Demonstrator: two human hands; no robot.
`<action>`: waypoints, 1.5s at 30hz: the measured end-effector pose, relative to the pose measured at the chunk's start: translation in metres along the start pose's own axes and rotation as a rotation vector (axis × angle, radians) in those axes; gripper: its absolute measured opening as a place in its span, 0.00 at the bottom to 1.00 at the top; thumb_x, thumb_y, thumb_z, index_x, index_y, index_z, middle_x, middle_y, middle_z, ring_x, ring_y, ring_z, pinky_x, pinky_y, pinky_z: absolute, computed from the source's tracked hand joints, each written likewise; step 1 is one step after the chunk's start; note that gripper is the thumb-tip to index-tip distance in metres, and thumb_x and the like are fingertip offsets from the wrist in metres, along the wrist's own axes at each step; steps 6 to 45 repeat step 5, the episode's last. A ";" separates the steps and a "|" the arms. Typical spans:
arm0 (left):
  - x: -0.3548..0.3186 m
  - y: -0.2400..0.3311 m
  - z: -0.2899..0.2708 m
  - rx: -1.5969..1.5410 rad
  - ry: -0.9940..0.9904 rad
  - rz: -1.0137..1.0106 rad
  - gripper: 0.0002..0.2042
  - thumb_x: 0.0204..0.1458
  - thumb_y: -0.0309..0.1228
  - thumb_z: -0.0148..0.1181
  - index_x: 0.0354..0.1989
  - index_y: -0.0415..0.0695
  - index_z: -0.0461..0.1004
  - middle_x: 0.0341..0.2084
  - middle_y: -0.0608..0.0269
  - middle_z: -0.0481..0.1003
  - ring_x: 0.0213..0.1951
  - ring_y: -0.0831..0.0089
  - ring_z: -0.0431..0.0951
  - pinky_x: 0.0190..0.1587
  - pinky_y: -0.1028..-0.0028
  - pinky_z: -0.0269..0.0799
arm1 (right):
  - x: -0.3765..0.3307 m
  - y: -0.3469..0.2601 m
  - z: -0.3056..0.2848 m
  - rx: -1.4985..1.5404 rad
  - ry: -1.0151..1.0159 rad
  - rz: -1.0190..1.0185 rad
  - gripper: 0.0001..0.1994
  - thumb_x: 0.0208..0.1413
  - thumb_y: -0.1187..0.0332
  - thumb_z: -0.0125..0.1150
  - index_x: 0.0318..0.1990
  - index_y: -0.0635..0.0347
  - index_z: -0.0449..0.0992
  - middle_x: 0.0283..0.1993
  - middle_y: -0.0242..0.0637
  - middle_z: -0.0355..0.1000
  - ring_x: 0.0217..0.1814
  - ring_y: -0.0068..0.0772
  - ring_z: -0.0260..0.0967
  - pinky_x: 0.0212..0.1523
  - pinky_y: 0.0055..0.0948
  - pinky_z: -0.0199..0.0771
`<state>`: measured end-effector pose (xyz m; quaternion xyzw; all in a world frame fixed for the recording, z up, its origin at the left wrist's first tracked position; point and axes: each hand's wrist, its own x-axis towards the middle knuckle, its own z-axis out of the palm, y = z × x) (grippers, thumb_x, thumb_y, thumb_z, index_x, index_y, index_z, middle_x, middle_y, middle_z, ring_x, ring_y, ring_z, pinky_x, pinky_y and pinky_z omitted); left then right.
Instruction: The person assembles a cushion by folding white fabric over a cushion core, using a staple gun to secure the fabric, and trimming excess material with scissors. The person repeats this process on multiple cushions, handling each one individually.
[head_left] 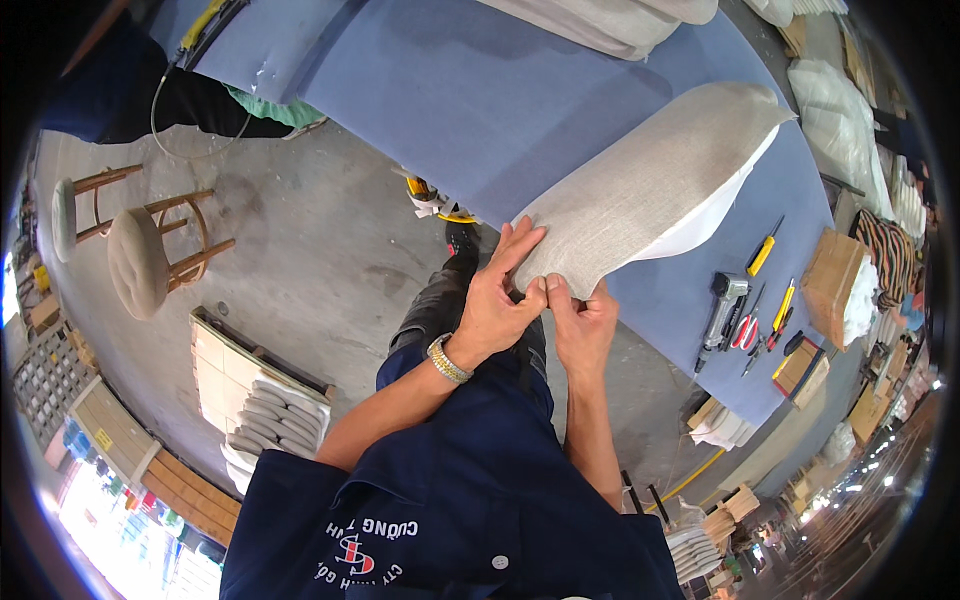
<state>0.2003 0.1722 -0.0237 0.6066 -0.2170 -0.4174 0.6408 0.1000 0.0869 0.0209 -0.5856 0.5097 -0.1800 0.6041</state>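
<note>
A long curved panel covered in light grey-beige fabric (650, 180) lies on the blue-topped table (430, 90), its near end reaching over the edge toward me. White material shows along its right side. My left hand (497, 295), with a metal-banded watch on the wrist, pinches the fabric at the near end between thumb and finger. Its other fingers rest over the panel's left edge. Right beside it, my right hand (583, 322) pinches the same near edge. The thumbs almost meet. What lies under the fabric there is hidden.
Right on the table are a staple gun (722, 312), red-handled scissors (745, 332), a yellow-handled screwdriver (765, 250) and a yellow cutter (784, 305). More padded pieces (600, 20) lie at the far edge. Stools (138, 262) stand left. Another person's dark-clothed legs (170, 105) are at upper left.
</note>
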 end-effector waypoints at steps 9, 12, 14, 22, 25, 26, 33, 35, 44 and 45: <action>-0.001 0.004 -0.006 -0.077 -0.067 -0.043 0.33 0.55 0.21 0.59 0.73 0.45 0.65 0.78 0.44 0.53 0.80 0.48 0.35 0.76 0.56 0.48 | -0.001 0.010 0.004 0.186 0.000 0.078 0.17 0.63 0.74 0.66 0.57 0.73 0.77 0.55 0.46 0.77 0.49 0.30 0.78 0.42 0.20 0.80; -0.001 0.004 -0.006 -0.077 -0.067 -0.043 0.33 0.55 0.21 0.59 0.73 0.45 0.65 0.78 0.44 0.53 0.80 0.48 0.35 0.76 0.56 0.48 | -0.001 0.010 0.004 0.186 0.000 0.078 0.17 0.63 0.74 0.66 0.57 0.73 0.77 0.55 0.46 0.77 0.49 0.30 0.78 0.42 0.20 0.80; -0.001 0.004 -0.006 -0.077 -0.067 -0.043 0.33 0.55 0.21 0.59 0.73 0.45 0.65 0.78 0.44 0.53 0.80 0.48 0.35 0.76 0.56 0.48 | -0.001 0.010 0.004 0.186 0.000 0.078 0.17 0.63 0.74 0.66 0.57 0.73 0.77 0.55 0.46 0.77 0.49 0.30 0.78 0.42 0.20 0.80; -0.001 0.004 -0.006 -0.077 -0.067 -0.043 0.33 0.55 0.21 0.59 0.73 0.45 0.65 0.78 0.44 0.53 0.80 0.48 0.35 0.76 0.56 0.48 | -0.001 0.010 0.004 0.186 0.000 0.078 0.17 0.63 0.74 0.66 0.57 0.73 0.77 0.55 0.46 0.77 0.49 0.30 0.78 0.42 0.20 0.80; -0.001 0.004 -0.006 -0.077 -0.067 -0.043 0.33 0.55 0.21 0.59 0.73 0.45 0.65 0.78 0.44 0.53 0.80 0.48 0.35 0.76 0.56 0.48 | -0.001 0.010 0.004 0.186 0.000 0.078 0.17 0.63 0.74 0.66 0.57 0.73 0.77 0.55 0.46 0.77 0.49 0.30 0.78 0.42 0.20 0.80; -0.001 0.004 -0.006 -0.077 -0.067 -0.043 0.33 0.55 0.21 0.59 0.73 0.45 0.65 0.78 0.44 0.53 0.80 0.48 0.35 0.76 0.56 0.48 | -0.001 0.010 0.004 0.186 0.000 0.078 0.17 0.63 0.74 0.66 0.57 0.73 0.77 0.55 0.46 0.77 0.49 0.30 0.78 0.42 0.20 0.80; -0.001 0.004 -0.006 -0.077 -0.067 -0.043 0.33 0.55 0.21 0.59 0.73 0.45 0.65 0.78 0.44 0.53 0.80 0.48 0.35 0.76 0.56 0.48 | -0.001 0.010 0.004 0.186 0.000 0.078 0.17 0.63 0.74 0.66 0.57 0.73 0.77 0.55 0.46 0.77 0.49 0.30 0.78 0.42 0.20 0.80; -0.001 0.004 -0.006 -0.077 -0.067 -0.043 0.33 0.55 0.21 0.59 0.73 0.45 0.65 0.78 0.44 0.53 0.80 0.48 0.35 0.76 0.56 0.48 | -0.001 0.010 0.004 0.186 0.000 0.078 0.17 0.63 0.74 0.66 0.57 0.73 0.77 0.55 0.46 0.77 0.49 0.30 0.78 0.42 0.20 0.80; -0.001 0.004 -0.006 -0.077 -0.067 -0.043 0.33 0.55 0.21 0.59 0.73 0.45 0.65 0.78 0.44 0.53 0.80 0.48 0.35 0.76 0.56 0.48 | -0.001 0.010 0.004 0.186 0.000 0.078 0.17 0.63 0.74 0.66 0.57 0.73 0.77 0.55 0.46 0.77 0.49 0.30 0.78 0.42 0.20 0.80; -0.001 0.004 -0.006 -0.077 -0.067 -0.043 0.33 0.55 0.21 0.59 0.73 0.45 0.65 0.78 0.44 0.53 0.80 0.48 0.35 0.76 0.56 0.48 | -0.001 0.010 0.004 0.186 0.000 0.078 0.17 0.63 0.74 0.66 0.57 0.73 0.77 0.55 0.46 0.77 0.49 0.30 0.78 0.42 0.20 0.80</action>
